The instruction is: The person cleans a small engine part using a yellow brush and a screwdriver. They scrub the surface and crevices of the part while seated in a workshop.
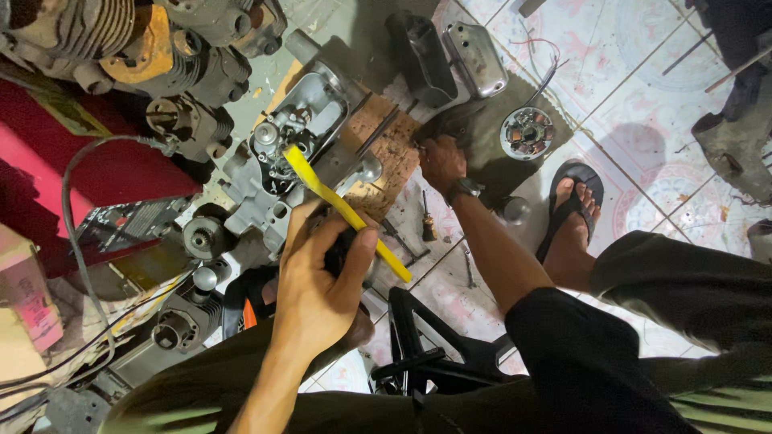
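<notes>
Though blurred, yellow tool [347,213] in left hand [318,285]

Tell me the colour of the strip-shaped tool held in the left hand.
Yellow tool, gripped by the left hand; head view.

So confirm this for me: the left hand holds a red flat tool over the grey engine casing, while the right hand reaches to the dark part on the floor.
Not quite: the colour is wrong. The flat tool in the left hand is yellow, not red, as the head view shows. The rest stands: it lies over the grey engine casing, and the right hand reaches to the dark part on the floor.
</notes>
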